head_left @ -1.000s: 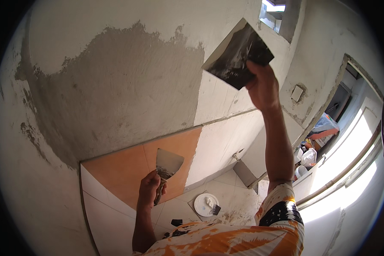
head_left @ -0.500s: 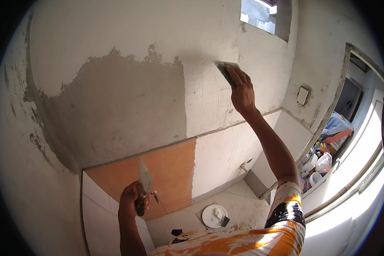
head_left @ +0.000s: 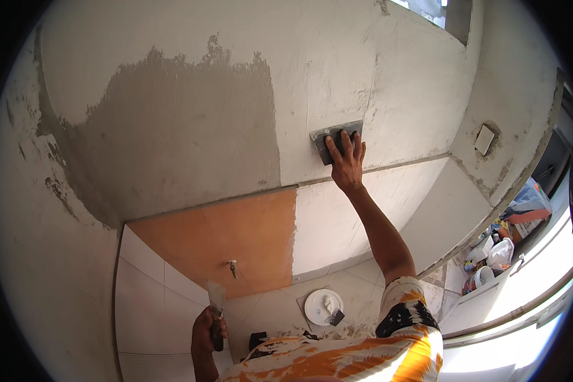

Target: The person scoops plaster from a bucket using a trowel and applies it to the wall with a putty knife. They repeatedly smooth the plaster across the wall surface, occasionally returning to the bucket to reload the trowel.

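Note:
My right hand presses a flat, dark rectangular blade against the pale plastered wall, right of a darker grey patch, with its fingers spread over the blade's back. Low at the left, my left hand grips a putty knife by its handle, blade upward. Behind the knife is an orange tiled panel with a small metal tap. On the floor below, a white round plate or lid carries white paste and a small dark blade.
A small window is at the top right. A square wall plate is on the right wall. At the far right, a bright doorway shows bags, a white bucket and clutter. White tiles line the lower left wall.
My right hand has brought the blade down from higher up, turned it and laid it on the wall. My left hand with the putty knife has moved lower.

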A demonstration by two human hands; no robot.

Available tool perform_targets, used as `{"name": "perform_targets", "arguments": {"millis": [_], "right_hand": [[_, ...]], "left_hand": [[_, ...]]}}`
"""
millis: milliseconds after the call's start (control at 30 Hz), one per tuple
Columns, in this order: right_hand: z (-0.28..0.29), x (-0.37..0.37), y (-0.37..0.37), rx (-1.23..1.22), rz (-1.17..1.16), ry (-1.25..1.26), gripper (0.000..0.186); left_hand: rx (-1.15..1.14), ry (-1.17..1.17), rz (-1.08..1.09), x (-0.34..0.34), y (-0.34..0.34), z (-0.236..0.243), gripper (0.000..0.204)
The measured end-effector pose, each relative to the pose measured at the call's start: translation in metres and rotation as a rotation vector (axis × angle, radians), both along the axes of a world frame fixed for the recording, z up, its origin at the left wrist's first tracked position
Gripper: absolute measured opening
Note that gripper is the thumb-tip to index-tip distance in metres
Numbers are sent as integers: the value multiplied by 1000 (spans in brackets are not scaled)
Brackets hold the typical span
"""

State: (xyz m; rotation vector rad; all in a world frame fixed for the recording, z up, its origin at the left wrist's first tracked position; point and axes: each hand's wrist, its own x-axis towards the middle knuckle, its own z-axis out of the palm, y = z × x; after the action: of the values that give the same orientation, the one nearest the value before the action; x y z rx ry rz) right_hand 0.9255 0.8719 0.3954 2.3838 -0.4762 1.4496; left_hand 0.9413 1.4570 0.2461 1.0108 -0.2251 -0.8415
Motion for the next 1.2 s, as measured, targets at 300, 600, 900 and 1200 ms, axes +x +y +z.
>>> {"name": "perform_targets", "arguments": {"millis": [300,600,900,1200], "right_hand": [[-37,-65,108,480,550,-127,54],[7,-110,212,764,1094,236,47],[26,-99,234,2348,1111,-542,29],[28,-81,144,1888,717,-927,28]], "left_hand": [[-52,-150,-205,18,-86,57,57],[-225,-245,-385,49,-134,131,47],[-37,-1418,221,55,-146,132,38],[515,-1561,199,68,-105,106,48]]}}
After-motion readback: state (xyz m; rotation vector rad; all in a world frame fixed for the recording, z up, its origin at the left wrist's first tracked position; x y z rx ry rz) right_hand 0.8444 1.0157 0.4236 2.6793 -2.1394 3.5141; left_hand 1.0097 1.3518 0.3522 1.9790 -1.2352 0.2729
